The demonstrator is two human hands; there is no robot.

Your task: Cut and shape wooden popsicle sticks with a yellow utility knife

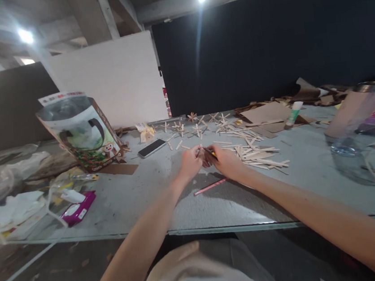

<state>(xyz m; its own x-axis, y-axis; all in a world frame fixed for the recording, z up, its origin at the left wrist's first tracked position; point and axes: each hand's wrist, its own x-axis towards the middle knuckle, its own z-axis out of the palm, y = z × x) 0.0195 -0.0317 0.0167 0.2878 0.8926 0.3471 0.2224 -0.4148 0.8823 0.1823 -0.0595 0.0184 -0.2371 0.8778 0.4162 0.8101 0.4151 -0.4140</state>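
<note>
My left hand (pixel 192 161) and my right hand (pixel 224 159) meet over the middle of the table. Closed fingers of the right hand grip a small dark tool with a yellow part (pixel 214 154); its exact kind is unclear. The left hand is pinched at the tool's tip, and whatever it holds is too small to make out. Just below the hands lies a pink-red pencil (pixel 209 186). A loose pile of flat wooden sticks (pixel 260 154) spreads to the right of my right hand. Beyond the hands stand several crossed, star-like stick pieces (pixel 198 129).
A phone (pixel 152 148) lies left of the sticks. Further left are a printed box (pixel 85 134), a purple device (pixel 79 210) and crumpled plastic (pixel 11 172). Cardboard pieces (pixel 265 113), a glue stick (pixel 294 114) and a clear bottle (pixel 345 146) are to the right.
</note>
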